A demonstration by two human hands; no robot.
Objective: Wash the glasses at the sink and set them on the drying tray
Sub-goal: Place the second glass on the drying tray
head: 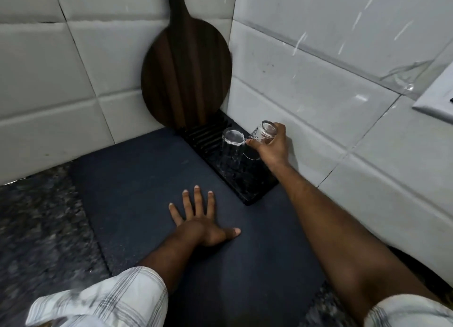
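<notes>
A black ribbed drying tray point(255, 192) lies along the right wall in the corner. One clear glass point(231, 145) stands upside down on it. Right beside it, my right hand point(272, 147) is shut on a second clear glass point(263, 133), held tilted with its base up and its rim low over the tray. The two glasses nearly touch. My left hand point(201, 223) rests flat on the dark mat with fingers spread and holds nothing.
A dark blue mat point(137, 192) covers the speckled granite counter point(36, 223). A round dark wooden board point(186, 81) leans in the tiled corner behind the tray. A white ledge point(436, 101) juts out at the far right.
</notes>
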